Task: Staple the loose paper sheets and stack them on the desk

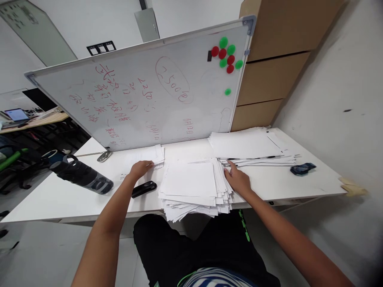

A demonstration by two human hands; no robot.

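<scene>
My left hand [141, 169] rests at the right edge of a low pile of paper sheets [134, 157], its fingers drawn together on the sheets' edge. Just below that hand lies a black stapler [144, 189]. A thick, uneven stack of white paper [190, 179] sits in front of me, its near edge overhanging the table. At the stack's right side is my right hand [238, 179], with thumb and forefinger apart and the fingertips against the paper edges. A larger paper pile [245, 144] lies beyond the right hand.
A whiteboard [134, 91] with red writing and round magnets stands along the back of the white table [263, 185]. Cardboard boxes [278, 36] are stacked behind it. A dark bottle [83, 175] stands at left. A dark blue object [303, 169] lies at right, near the wall.
</scene>
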